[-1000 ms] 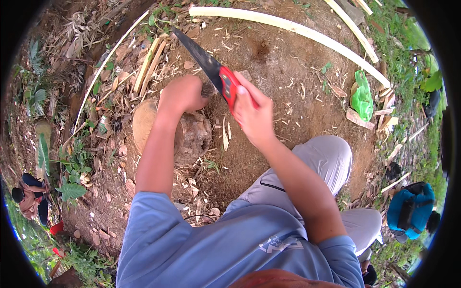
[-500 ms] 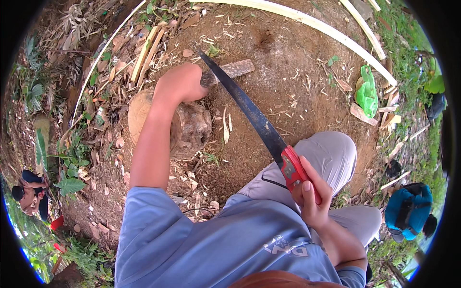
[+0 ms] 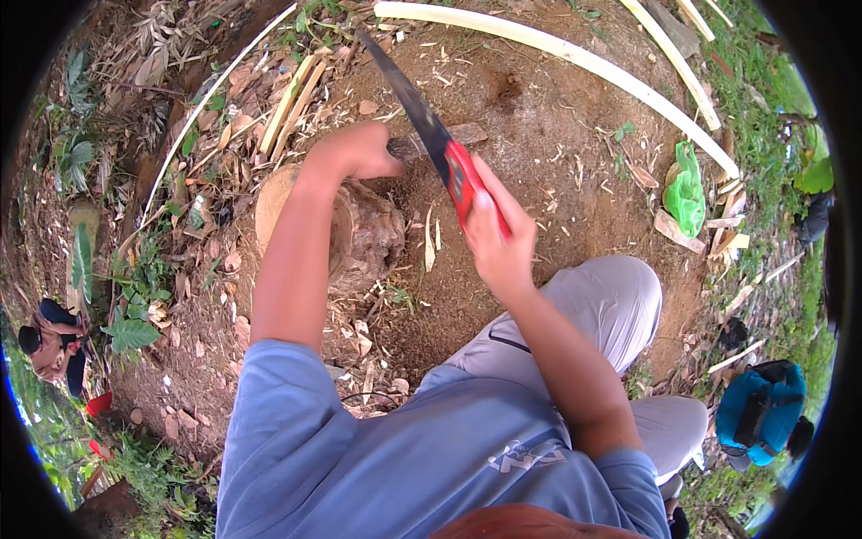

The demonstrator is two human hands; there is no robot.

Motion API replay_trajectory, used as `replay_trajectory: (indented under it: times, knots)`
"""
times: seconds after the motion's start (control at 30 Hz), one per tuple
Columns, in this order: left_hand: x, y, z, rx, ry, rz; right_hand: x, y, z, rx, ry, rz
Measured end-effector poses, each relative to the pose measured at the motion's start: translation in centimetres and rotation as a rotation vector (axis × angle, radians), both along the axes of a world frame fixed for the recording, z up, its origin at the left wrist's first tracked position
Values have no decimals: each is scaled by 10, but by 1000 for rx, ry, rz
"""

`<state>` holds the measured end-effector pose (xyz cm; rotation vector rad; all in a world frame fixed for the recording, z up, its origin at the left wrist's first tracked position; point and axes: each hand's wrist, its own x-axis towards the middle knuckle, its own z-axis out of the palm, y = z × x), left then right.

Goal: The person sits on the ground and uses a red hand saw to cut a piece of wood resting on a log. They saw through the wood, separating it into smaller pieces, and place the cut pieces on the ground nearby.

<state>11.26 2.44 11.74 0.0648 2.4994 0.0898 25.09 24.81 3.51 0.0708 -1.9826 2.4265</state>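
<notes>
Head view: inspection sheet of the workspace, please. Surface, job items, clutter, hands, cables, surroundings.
Surface: brown soil, strewn with wood chips.
Job items: red-handled saw, its blade crossing a weathered wood piece in this view; cutting contact unclear. Log partly behind the left forearm.
Clutter: long pale strip on the far side; green plastic bag at right.
Hands: left hand grips the wood piece's left end; right hand holds the saw.
Cables: none identifiable.
Surroundings: leafy plants at left; teal bag at lower right.
</notes>
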Motion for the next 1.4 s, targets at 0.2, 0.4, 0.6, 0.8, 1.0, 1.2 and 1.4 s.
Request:
replay_trajectory:
  times: [0.2, 0.4, 0.6, 0.8, 1.0, 1.2, 1.4]
  knots:
    - [4, -8, -11, -3, 10, 28, 126, 123, 39, 129, -105, 97]
    - [2, -4, -9, 12, 31, 18, 116, 132, 65, 57, -94, 131]
    - [0, 1, 1, 39, 4, 34, 120, 119, 59, 93, -122, 128]
    - [-4, -6, -8, 33, -35, 43, 139, 130, 72, 90, -180, 124]
    - [-1, -7, -10, 34, -46, 55, 109, 104, 68, 76, -171, 148]
    - [-6, -8, -17, 73, 47, 16, -24, -9, 9, -73, 2, 30]
    - [-11, -10, -10, 114, -49, 2, 20, 22, 17, -220, -128, 98]
